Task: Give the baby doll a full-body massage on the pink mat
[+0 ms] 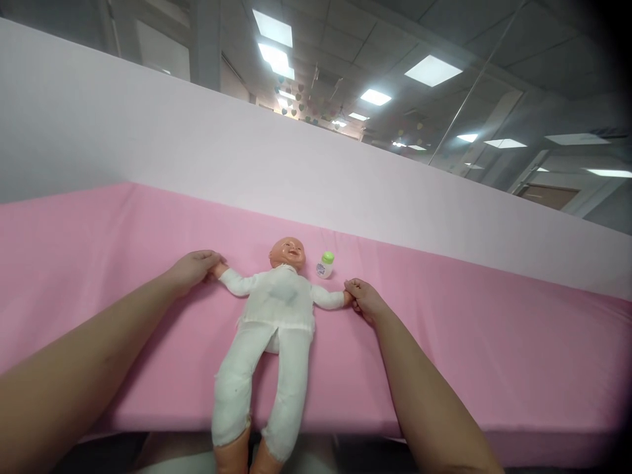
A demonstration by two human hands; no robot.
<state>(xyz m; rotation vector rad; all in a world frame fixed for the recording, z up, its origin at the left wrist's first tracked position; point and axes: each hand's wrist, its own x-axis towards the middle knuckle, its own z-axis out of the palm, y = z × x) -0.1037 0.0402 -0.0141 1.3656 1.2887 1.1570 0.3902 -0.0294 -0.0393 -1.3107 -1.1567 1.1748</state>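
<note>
A baby doll (279, 306) in white cloth lies on its back on a pink-covered padded surface (474, 355), its head away from me and its feet past the near edge. My left hand (198, 266) is closed around the doll's hand on the left. On the other side, my right hand (365, 299) grips the doll's other hand between thumb and fingers. Both doll arms are stretched outward. Close to the doll's head stands a small clear bottle (324, 265) with a green cap, touched by neither hand.
Behind the pink surface runs a low white wall (237, 158). Above it is glass (395, 125) with heart stickers and ceiling lights showing. The near edge of the surface crosses below my forearms.
</note>
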